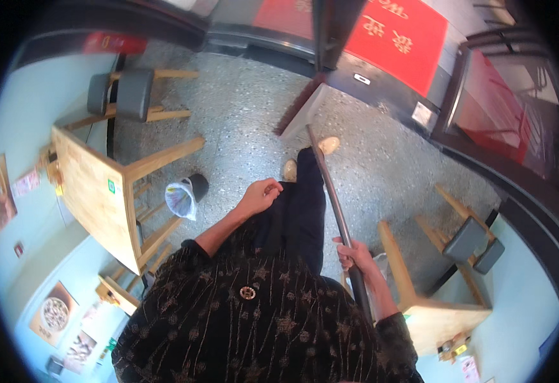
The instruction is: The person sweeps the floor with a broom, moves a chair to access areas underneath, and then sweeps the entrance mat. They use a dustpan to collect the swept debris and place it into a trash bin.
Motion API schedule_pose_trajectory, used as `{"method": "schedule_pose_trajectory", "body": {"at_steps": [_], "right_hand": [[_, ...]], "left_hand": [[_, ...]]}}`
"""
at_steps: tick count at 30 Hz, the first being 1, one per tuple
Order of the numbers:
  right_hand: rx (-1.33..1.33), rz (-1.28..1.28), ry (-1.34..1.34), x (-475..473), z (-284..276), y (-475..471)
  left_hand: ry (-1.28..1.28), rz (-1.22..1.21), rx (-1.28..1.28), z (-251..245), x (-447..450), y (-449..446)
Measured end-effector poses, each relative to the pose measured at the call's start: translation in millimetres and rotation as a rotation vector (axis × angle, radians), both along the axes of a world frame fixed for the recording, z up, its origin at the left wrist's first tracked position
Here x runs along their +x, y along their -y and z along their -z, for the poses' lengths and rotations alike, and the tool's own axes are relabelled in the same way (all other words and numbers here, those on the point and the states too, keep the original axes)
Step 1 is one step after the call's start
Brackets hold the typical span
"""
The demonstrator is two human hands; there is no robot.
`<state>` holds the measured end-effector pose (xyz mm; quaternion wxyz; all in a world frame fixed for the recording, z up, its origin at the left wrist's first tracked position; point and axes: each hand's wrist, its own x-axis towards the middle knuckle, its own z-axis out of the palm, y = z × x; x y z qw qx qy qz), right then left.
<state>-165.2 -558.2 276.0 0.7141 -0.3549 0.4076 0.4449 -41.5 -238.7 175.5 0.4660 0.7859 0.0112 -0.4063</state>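
My right hand [353, 256] is closed around the dark-gripped handle of a long broom [329, 184]. From there the metal pole runs forward to a wide, pale broom head [303, 112] with dark reddish bristles, which lies over the speckled floor [241, 110] just beyond my shoes. My left hand [261, 195] is held in front of my left thigh with its fingers curled, and nothing shows in it.
A lined waste bin [183, 197] stands beside a wooden table [97, 191] on the left. Chairs [135, 95] line that wall. Right lie another table [447, 318] and chair [466, 239]. Ahead, a dark door threshold [356, 79] borders a red mat [399, 43].
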Motion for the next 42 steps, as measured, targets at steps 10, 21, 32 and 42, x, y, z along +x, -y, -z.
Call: {"method": "schedule_pose_trajectory", "body": {"at_steps": [10, 21, 32, 42], "right_hand": [[-0.012, -0.470, 0.469, 123, 144, -161], [0.305, -0.021, 0.086, 336, 238, -261], [0.033, -0.012, 0.279, 106, 213, 3], [0.061, 0.081, 0.182, -44, 174, 143]], "left_hand": [[-0.092, -0.496, 0.142, -20, -108, -133], [-0.086, -0.757, 0.203, -51, -205, -160], [-0.027, -0.483, 0.081, -43, -192, -36], [-0.077, -0.506, 0.034, -50, -259, 78]]}}
